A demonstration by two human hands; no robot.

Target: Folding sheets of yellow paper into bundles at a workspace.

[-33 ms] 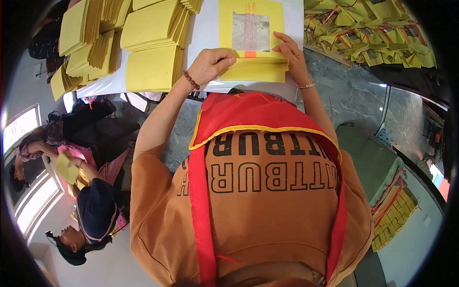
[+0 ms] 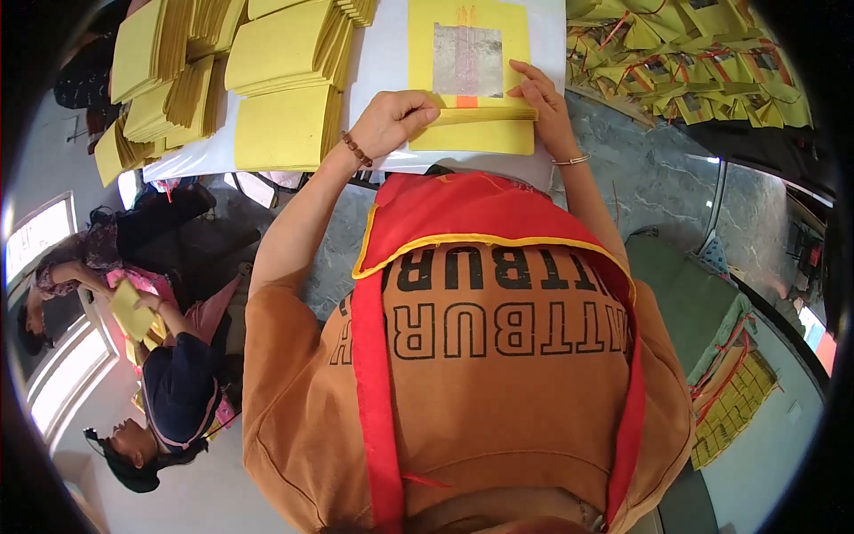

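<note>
A yellow square paper sheet (image 2: 469, 27) with a silver foil patch (image 2: 468, 59) and a small orange mark lies on top of a yellow stack (image 2: 471, 139) on the white table (image 2: 382, 53). Its near edge is folded up into a narrow strip (image 2: 485, 114). My left hand (image 2: 391, 120) pinches the strip's left end, with a bead bracelet on the wrist. My right hand (image 2: 538, 100) grips and presses the strip's right end with its fingers stretched over it.
Stacks of plain yellow sheets (image 2: 285, 125) fill the table's left side, more of them fanned out (image 2: 151, 71). A heap of folded yellow pieces with red strings (image 2: 694, 62) lies at right. Two other people (image 2: 169, 392) sit lower left with yellow paper. Tied yellow bundles (image 2: 734, 405) lie lower right.
</note>
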